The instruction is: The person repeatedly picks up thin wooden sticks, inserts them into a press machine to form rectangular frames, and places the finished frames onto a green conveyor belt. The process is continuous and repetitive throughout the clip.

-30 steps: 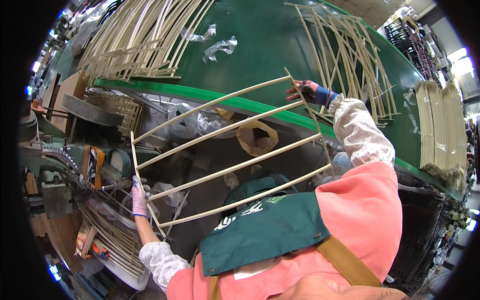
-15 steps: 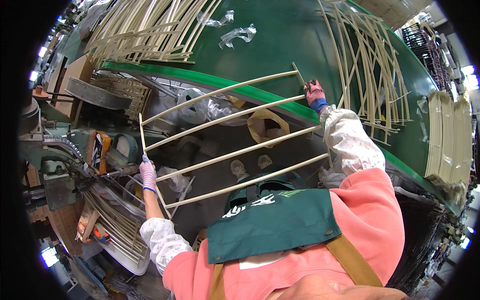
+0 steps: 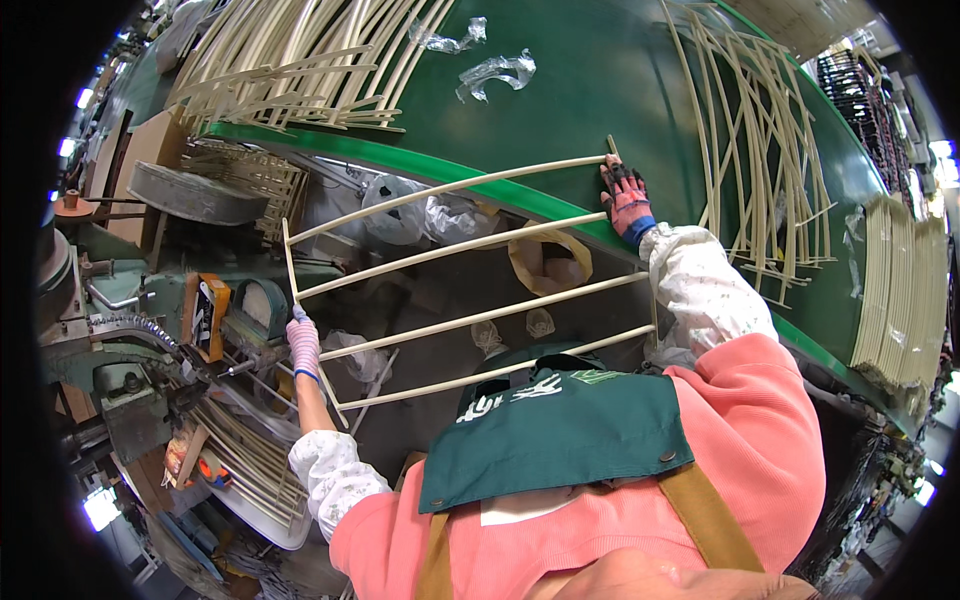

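A pale wooden ladder-like frame (image 3: 480, 312) spans between my hands, with several long, slightly bowed rods joined to a thin bar at each end. My left hand (image 3: 304, 345), in a pink-and-white striped glove, is closed round the left end bar near its middle. At the far part of the right end bar is my right hand (image 3: 627, 200), in a red and dark glove with a blue cuff. Its fingers lie over the bar beside the farthest rod, and the thumb's grip is partly hidden. The frame's far right corner overlaps the green table (image 3: 560, 120); the rest hangs over the floor.
Bundles of pale rods (image 3: 300, 60) lie at the table's far left, with more looser frames (image 3: 760, 150) at right. Plastic scraps (image 3: 497, 72) lie between them. A stack of pale strips (image 3: 895, 290) sits far right. Machinery (image 3: 130, 390) stands close on my left; a yellowish bag (image 3: 520, 262) is below the table edge.
My right hand has shifted along the end bar toward the farthest rod, its fingers now more stretched. The frame has tilted slightly; my left hand keeps its hold. The whole view has shifted a little.
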### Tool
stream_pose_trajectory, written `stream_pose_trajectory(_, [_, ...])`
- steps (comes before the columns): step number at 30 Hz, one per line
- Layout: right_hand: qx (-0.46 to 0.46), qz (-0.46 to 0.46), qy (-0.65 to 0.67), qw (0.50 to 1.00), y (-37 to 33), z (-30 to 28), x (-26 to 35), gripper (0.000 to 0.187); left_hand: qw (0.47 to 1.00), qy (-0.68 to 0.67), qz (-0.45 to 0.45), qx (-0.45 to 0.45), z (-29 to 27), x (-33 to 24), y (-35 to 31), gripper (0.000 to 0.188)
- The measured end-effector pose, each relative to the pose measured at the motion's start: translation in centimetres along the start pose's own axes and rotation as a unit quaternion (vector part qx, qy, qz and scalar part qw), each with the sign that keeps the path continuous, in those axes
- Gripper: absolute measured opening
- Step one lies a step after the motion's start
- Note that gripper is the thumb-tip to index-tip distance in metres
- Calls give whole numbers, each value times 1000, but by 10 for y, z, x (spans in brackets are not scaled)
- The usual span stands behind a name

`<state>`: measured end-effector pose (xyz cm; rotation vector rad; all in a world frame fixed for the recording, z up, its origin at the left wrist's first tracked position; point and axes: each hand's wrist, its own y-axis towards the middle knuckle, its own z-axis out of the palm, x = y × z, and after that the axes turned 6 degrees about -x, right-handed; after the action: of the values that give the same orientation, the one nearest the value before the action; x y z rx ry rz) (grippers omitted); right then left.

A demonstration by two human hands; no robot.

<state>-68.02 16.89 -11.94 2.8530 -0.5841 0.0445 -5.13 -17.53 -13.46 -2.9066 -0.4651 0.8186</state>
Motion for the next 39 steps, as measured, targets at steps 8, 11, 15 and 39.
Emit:
stream_pose_trajectory(8, [136, -152, 87, 975, 12, -21, -60, 62, 968, -134, -172, 121, 0, -26, -55, 55])
stream_pose_trajectory(11, [166, -288, -67, 941, 21, -30, -74, 46, 965, -144, -185, 115, 5, -23, -45, 56])
stream_pose_trajectory(15, [256, -254, 263, 895, 45, -46, -67, 33, 940, -192, -229, 164, 11, -3, -23, 54])
stream_pose_trajectory(39, [172, -480, 172, 843, 96, -233, 306, 42, 783, -363, 229, 450, -180, -86, -302, 41])
